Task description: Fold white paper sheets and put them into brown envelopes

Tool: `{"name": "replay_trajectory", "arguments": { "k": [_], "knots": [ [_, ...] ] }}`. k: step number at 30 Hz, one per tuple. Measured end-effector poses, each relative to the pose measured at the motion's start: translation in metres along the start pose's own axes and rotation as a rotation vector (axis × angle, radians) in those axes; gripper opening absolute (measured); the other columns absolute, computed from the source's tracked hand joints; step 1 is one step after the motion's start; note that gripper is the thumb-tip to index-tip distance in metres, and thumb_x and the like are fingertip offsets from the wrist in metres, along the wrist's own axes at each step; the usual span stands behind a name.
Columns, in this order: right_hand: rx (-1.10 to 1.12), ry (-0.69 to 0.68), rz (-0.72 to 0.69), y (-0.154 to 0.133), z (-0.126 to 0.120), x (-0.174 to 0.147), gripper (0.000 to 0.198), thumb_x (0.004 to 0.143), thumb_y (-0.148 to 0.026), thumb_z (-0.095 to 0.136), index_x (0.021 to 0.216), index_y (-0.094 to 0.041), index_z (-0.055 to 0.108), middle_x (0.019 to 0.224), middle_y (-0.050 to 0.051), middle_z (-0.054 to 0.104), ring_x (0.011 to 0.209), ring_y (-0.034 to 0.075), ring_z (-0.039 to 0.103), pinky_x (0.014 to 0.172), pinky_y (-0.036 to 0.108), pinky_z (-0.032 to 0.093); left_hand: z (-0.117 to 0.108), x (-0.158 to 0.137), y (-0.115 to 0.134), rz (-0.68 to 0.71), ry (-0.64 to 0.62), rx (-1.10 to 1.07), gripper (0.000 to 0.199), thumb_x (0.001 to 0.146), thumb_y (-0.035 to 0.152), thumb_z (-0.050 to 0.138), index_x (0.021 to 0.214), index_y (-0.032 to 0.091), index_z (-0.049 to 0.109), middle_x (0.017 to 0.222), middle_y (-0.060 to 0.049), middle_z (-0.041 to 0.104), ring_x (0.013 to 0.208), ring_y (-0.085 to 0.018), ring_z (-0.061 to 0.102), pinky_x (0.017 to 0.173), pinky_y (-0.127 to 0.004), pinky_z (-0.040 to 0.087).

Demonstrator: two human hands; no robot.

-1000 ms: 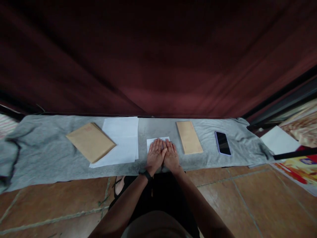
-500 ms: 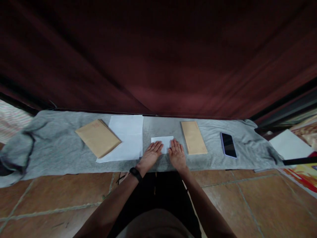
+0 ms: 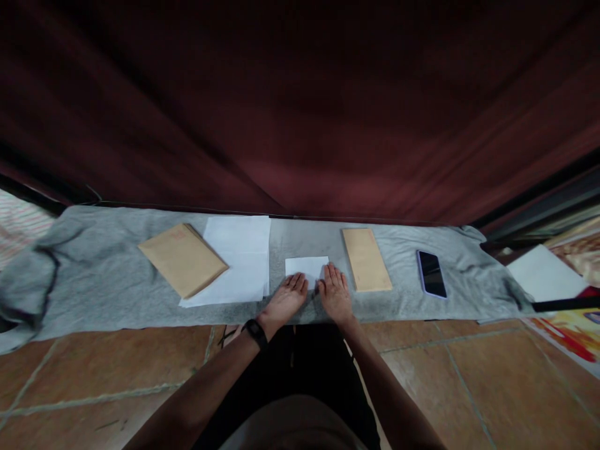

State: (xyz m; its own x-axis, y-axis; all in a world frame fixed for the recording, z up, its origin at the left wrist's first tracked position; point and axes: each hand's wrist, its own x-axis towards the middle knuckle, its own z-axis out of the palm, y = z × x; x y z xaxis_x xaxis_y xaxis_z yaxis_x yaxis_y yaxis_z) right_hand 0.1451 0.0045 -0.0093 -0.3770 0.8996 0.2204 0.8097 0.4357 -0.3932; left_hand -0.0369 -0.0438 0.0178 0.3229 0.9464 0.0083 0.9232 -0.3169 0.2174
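Note:
A small white folded sheet of paper (image 3: 304,267) lies flat on the grey cloth in front of me. My left hand (image 3: 287,298) rests palm down over its lower left part, fingers stretched out. On its right edge lies my right hand (image 3: 335,297), also flat, with the fingertips near the upper corner. The hands hide the paper's lower corners. Just right of my right hand is a brown envelope (image 3: 367,260). To the left, a stack of brown envelopes (image 3: 185,259) sits partly on top of white paper sheets (image 3: 241,259).
A phone (image 3: 432,274) lies at the right on the grey cloth (image 3: 107,300) covering the narrow bench. Behind it hangs a dark red curtain (image 3: 300,137). A white board or sheet (image 3: 544,273) stands off the right end, above the tiled floor (image 3: 515,375).
My left hand has slid slightly down toward me along the paper, baring more of its upper left part. The right hand stays nearly where it was.

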Motion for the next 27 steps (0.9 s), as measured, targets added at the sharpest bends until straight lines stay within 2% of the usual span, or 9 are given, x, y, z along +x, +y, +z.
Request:
{"name": "replay_trajectory", "arguments": {
  "k": [7, 11, 14, 18, 22, 27],
  "knots": [
    [0.072, 0.021, -0.009, -0.012, -0.002, 0.008, 0.053, 0.102, -0.028, 0.038, 0.151, -0.008, 0.042, 0.160, 0.018, 0.037, 0.150, 0.029, 0.031, 0.122, 0.054, 0.023, -0.005, -0.008, -0.006, 0.005, 0.015, -0.054, 0.048, 0.090, 0.002, 0.039, 0.133, 0.017, 0.055, 0.145, -0.016, 0.056, 0.140, -0.023, 0.048, 0.114, -0.046, 0.041],
    [0.161, -0.047, -0.055, -0.024, 0.003, 0.029, 0.051, 0.102, -0.026, 0.036, 0.151, -0.013, 0.044, 0.161, 0.012, 0.036, 0.150, 0.026, 0.030, 0.123, 0.051, 0.024, -0.010, 0.000, -0.001, -0.106, 0.114, -0.142, 0.043, 0.093, 0.010, 0.042, 0.133, 0.016, 0.058, 0.141, -0.016, 0.060, 0.135, -0.025, 0.053, 0.114, -0.043, 0.041],
    [0.161, -0.133, -0.117, -0.029, 0.007, 0.040, 0.054, 0.098, -0.017, 0.035, 0.151, -0.011, 0.044, 0.160, 0.013, 0.038, 0.150, 0.023, 0.031, 0.124, 0.046, 0.023, -0.005, 0.017, 0.006, -0.230, 0.239, -0.174, 0.048, 0.099, 0.021, 0.037, 0.146, 0.012, 0.048, 0.152, -0.016, 0.050, 0.144, -0.025, 0.042, 0.120, -0.045, 0.033],
    [0.087, -0.185, -0.178, -0.027, 0.011, 0.042, 0.061, 0.094, -0.013, 0.039, 0.155, -0.009, 0.036, 0.162, 0.014, 0.033, 0.152, 0.023, 0.028, 0.126, 0.044, 0.017, 0.008, 0.033, 0.011, -0.319, 0.242, -0.176, 0.057, 0.103, 0.033, 0.032, 0.155, 0.009, 0.033, 0.160, -0.016, 0.037, 0.152, -0.025, 0.028, 0.125, -0.046, 0.023],
    [0.073, -0.162, -0.200, -0.022, 0.014, 0.039, 0.059, 0.099, -0.019, 0.037, 0.157, -0.015, 0.032, 0.164, 0.010, 0.029, 0.153, 0.021, 0.025, 0.126, 0.045, 0.016, 0.016, 0.032, 0.009, -0.338, 0.247, -0.144, 0.065, 0.102, 0.042, 0.035, 0.157, 0.008, 0.029, 0.163, -0.017, 0.031, 0.154, -0.026, 0.020, 0.126, -0.047, 0.018],
    [0.028, -0.146, -0.165, -0.018, 0.015, 0.038, 0.056, 0.103, -0.026, 0.038, 0.158, -0.018, 0.032, 0.163, 0.011, 0.030, 0.153, 0.024, 0.024, 0.125, 0.049, 0.017, 0.021, 0.028, 0.004, -0.319, 0.247, -0.082, 0.064, 0.103, 0.043, 0.034, 0.156, 0.008, 0.030, 0.163, -0.017, 0.030, 0.154, -0.026, 0.018, 0.126, -0.048, 0.019]
  ]
}}
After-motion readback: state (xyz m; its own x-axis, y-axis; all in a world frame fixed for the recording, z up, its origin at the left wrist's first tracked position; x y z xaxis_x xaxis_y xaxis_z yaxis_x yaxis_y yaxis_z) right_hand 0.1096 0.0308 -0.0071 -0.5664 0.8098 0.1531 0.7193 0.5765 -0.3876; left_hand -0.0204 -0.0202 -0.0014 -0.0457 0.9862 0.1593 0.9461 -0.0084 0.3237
